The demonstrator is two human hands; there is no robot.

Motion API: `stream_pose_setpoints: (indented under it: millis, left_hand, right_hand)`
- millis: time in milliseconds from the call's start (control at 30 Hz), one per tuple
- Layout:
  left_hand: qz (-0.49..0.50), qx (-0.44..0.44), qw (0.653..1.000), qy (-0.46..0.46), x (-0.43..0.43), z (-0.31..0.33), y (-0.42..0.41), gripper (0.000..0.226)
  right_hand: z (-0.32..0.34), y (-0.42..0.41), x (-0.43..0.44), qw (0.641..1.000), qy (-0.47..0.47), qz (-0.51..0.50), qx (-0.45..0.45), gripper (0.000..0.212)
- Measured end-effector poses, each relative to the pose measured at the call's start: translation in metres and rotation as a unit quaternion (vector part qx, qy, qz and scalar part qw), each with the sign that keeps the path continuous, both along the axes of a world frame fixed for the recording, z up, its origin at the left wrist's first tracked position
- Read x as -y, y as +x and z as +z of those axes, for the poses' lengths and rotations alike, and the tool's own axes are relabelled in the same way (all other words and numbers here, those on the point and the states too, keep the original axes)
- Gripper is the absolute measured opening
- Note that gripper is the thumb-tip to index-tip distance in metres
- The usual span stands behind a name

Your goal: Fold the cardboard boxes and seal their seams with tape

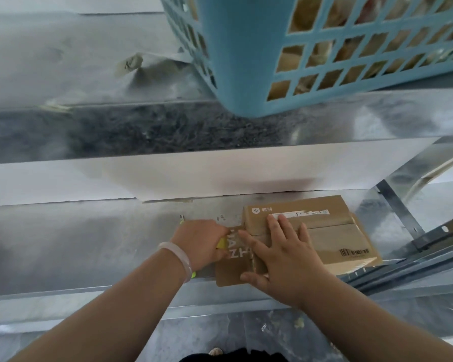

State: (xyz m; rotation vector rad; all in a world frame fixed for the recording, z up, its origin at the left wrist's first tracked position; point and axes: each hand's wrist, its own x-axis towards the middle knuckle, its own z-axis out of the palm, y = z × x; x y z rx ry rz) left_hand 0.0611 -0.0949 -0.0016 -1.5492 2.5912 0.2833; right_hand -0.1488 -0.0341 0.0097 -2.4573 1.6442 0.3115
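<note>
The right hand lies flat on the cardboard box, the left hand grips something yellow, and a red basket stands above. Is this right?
Not quite: the head view shows the basket is blue, not red. The right hand does lie flat on the cardboard box, and the left hand grips a yellow tool.

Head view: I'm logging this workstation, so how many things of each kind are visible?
cardboard box: 1
blue plastic basket: 1
yellow tool: 1
white bracelet: 1
left hand, right hand: 2
Total: 6
</note>
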Motion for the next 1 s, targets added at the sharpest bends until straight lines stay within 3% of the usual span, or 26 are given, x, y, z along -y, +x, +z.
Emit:
stream_pose_setpoints:
  millis: [267,400,567,867,1000]
  left_hand:
    - [0.031,-0.192,0.979,0.056,0.002,-0.005,0.009,0.06]
    - [0.039,-0.249,0.965,0.076,0.0,-0.006,0.019,0.051]
    - [0.011,-0.242,0.968,0.061,-0.004,-0.01,0.018,0.045]
    - [-0.02,-0.148,0.988,0.029,0.007,-0.015,0.014,0.041]
    - [-0.017,-0.176,0.984,0.035,0.007,-0.019,0.01,0.044]
  right_hand:
    - [0.002,0.034,0.001,0.993,0.037,-0.047,-0.104,0.093]
    - [-0.004,0.044,0.0,0.99,0.025,-0.04,-0.133,0.098]
    - [-0.007,0.046,0.003,0.988,0.03,-0.043,-0.143,0.099]
    - [-0.011,0.048,0.0,0.988,0.018,-0.059,-0.138,0.095]
    - [-0.011,0.054,0.001,0.986,0.025,-0.068,-0.149,0.096]
